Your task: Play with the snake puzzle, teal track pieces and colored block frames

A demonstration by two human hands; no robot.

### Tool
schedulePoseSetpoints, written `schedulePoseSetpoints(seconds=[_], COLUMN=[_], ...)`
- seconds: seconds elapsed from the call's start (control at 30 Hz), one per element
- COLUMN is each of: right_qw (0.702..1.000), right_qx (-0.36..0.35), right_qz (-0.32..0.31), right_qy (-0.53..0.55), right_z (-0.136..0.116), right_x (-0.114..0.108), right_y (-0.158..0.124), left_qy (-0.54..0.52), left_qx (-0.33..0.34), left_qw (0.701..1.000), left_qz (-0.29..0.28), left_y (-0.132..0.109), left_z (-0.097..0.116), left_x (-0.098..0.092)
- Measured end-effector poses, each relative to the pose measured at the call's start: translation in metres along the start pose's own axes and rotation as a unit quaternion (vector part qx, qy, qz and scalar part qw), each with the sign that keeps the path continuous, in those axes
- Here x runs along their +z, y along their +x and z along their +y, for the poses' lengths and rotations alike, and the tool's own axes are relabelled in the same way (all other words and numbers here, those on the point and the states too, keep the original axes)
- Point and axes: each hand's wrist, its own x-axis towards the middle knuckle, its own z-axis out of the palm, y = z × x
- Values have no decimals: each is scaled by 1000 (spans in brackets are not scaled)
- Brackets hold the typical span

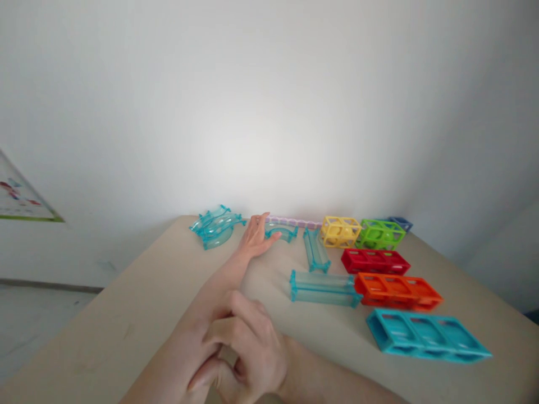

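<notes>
My left hand (256, 235) reaches far across the beige table (126, 314), fingers stretched out, with its fingertips and thumb against a small curved clear-teal track piece (283, 230). It does not grip the piece. My right hand (242, 348) is close to me, fingers curled and resting against my left forearm, with nothing visible in it. A pile of curved teal track pieces (214, 227) lies just left of my left hand.
Two straight teal track pieces (315, 251) (322, 288) lie mid-table. To the right are yellow (340, 231), green (381, 234), red (374, 261), orange (398, 290) and teal (425, 335) frame blocks. A purple strip (295, 222) runs along the far edge by the white wall.
</notes>
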Motion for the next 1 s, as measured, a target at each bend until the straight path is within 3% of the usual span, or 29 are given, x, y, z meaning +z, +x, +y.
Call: schedulePoseSetpoints(seconds=[0.23,0.47,1.0], right_qw=[997,995,998], right_qx=[58,87,20], right_qz=[41,41,10], right_qy=[10,19,51], right_z=[8,7,11], right_x=[-2,-1,-1], right_y=[0,-3,1], left_qy=[-15,-4,14], left_qx=[-1,-9,7], left_qw=[1000,1000,1000], left_qz=[9,3,3], left_y=[1,0,1], left_z=[-1,1,-2], left_x=[1,0,2])
